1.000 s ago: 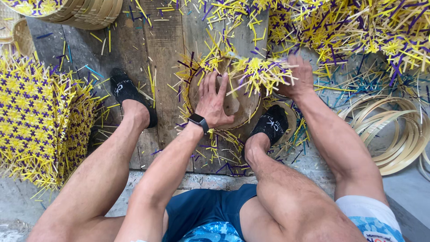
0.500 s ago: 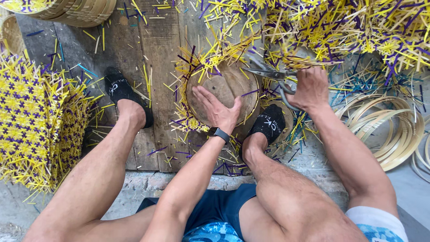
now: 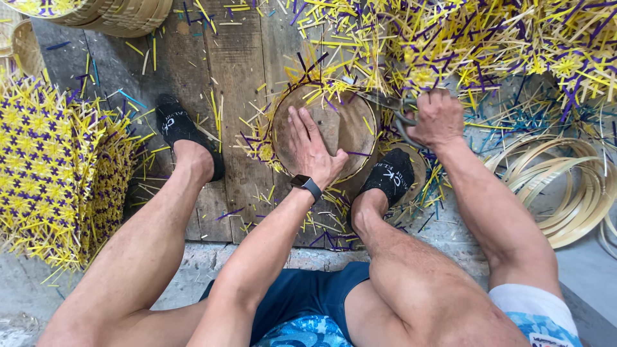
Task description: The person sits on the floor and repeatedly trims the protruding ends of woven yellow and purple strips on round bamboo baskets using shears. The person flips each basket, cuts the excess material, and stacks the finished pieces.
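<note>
Protruding yellow and purple strips (image 3: 321,77) being trimmed around round woven basket (image 3: 340,125): left hand (image 3: 312,151) spread flat on it, right hand (image 3: 437,119) clenched on grey metal shears (image 3: 389,103); basket likely needing turning before next cut.

Round wooden disc (image 3: 334,132), frame centre: smooth, matt brown, worn. Plank floor (image 3: 238,77) beneath: rough grey weathered wood. Woven strips (image 3: 450,45), upper right: thin, flat, yellow and purple, slight sheen. Scissors (image 3: 393,106) in right hand (image 3: 438,119): dull dark metal. Bamboo hoops (image 3: 572,193), right edge: pale, smooth. Socks (image 3: 177,125): black matt cloth. Watch (image 3: 306,186) on left wrist: glossy black. Concrete strip (image 3: 193,270), lower frame: coarse grey.
</note>
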A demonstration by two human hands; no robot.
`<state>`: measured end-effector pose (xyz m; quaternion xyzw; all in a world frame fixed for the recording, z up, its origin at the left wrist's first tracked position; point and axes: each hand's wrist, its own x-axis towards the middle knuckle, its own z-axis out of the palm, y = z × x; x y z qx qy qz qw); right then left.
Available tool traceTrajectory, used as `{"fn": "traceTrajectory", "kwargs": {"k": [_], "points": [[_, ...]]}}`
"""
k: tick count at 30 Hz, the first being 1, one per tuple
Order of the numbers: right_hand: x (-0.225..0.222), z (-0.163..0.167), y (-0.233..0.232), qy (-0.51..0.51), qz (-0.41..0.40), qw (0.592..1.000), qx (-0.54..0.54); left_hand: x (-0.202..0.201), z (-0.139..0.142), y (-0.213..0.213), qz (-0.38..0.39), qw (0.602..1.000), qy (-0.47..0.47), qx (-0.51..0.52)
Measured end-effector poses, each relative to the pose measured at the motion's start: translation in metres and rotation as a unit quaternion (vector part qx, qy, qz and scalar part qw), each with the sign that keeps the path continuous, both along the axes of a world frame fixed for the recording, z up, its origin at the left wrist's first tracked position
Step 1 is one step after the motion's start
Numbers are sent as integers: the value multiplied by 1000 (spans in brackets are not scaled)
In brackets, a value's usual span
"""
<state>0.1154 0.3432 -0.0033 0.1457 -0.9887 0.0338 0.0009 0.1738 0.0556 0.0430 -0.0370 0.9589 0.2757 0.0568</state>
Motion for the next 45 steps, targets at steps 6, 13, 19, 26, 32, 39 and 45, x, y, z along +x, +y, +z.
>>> {"fn": "traceTrajectory", "kwargs": {"k": [6,13,19,26,32,39,45], "points": [[-12,-6,-26,22,17,1000,0,-2,3,-11,-40,999,-25,18],[-6,1,0,-41,19,999,-2,-5,8,-8,-37,995,-91,-26],[-18,-16,-32,50,46,997,24,-10,9,-19,-70,993,-98,-6],[4,-18,12,-15,34,999,13,-14,9,-26,-160,983,-81,-27],[-20,-10,-32,112,61,992,-7,-18,12,-30,-183,979,-85,-27],[-7,-5,15,-41,53,998,16,-30,20,-37,-274,955,-96,-57],[-30,-22,-23,56,83,989,105,-38,26,-39,-299,947,-103,-52]]}}
